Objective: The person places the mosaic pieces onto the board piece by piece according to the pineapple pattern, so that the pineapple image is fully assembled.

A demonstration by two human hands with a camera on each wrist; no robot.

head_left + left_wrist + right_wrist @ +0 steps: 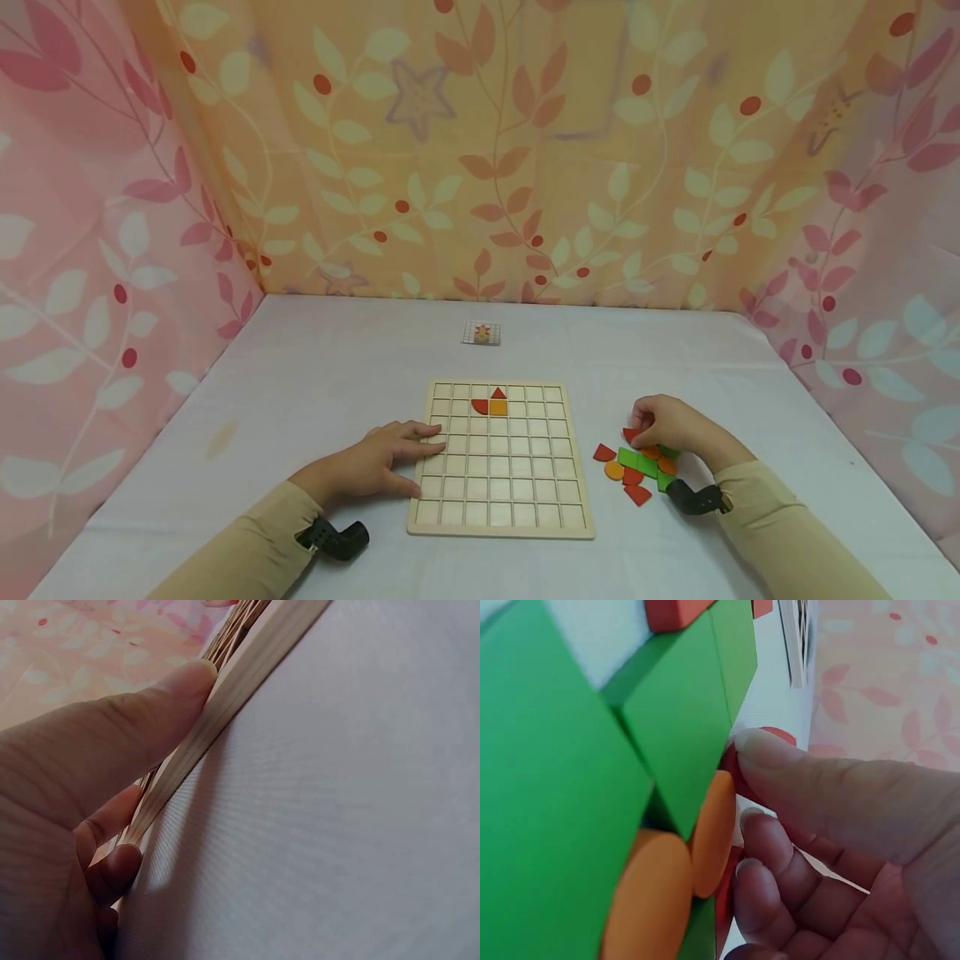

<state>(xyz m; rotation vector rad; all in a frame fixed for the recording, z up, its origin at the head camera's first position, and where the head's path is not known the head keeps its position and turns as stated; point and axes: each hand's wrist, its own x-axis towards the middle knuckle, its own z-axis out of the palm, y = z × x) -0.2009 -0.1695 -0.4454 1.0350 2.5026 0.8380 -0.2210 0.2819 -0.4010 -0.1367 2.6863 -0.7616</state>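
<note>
The wooden grid board [500,531] lies flat, holding a red triangle [498,393], a red quarter-round piece [481,406] and an orange square [498,407] near its top. My left hand [378,458] rests at its left edge, fingers spread over the rim; in the left wrist view the thumb of this hand [97,750] touches the board's side [202,735]. Right of the board, my right hand [671,427] pinches a red piece [629,434] at the pile. In the right wrist view that red piece [739,774] is partly covered by the thumb of my hand [840,825].
Around the right hand lie green pieces [637,462], orange discs [614,471] and loose red pieces [637,495]. A small picture card [482,332] lies beyond the board. Patterned cloth [480,167] hangs behind and at both sides of the white-covered table [337,350].
</note>
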